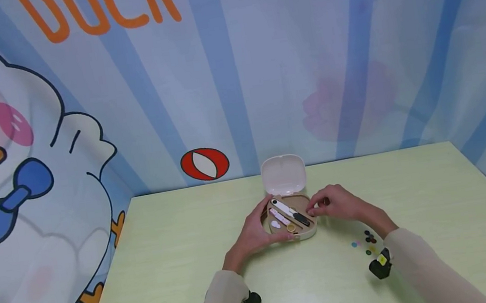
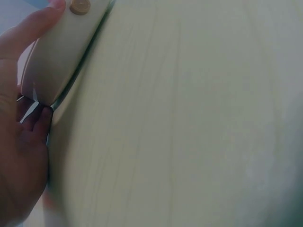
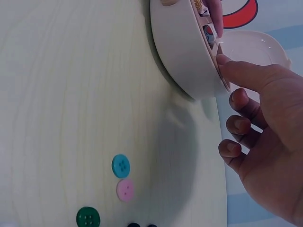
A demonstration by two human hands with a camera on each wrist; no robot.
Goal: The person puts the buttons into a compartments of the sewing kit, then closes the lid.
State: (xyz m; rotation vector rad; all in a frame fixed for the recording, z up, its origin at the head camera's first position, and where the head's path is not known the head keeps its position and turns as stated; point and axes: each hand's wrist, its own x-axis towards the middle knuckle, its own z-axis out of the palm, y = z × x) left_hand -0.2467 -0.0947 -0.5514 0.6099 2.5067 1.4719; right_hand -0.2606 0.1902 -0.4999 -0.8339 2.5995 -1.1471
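Note:
An open sewing box [image 1: 311,233] with a pale outer wall and a tan, divided inside stands on the table, its lid [image 1: 283,174] tipped up behind it. My left hand [image 1: 253,230] grips the box from the left, thumb along the front near a round latch [image 2: 80,6]. Inside lie a long white-and-black tool [image 1: 284,208], a pink patterned piece [image 1: 278,217], small white pieces [image 1: 275,224] and a gold ring-like item [image 1: 291,227]. My right hand [image 1: 338,203] has its thumb at the right rim, fingers curled; I cannot tell whether it pinches something.
Several loose buttons lie on the table below my right hand, among them a blue button [image 3: 120,166], a pink button [image 3: 125,190] and a green button [image 3: 88,217]. A printed duck curtain [image 1: 259,66] rises behind the table's back edge.

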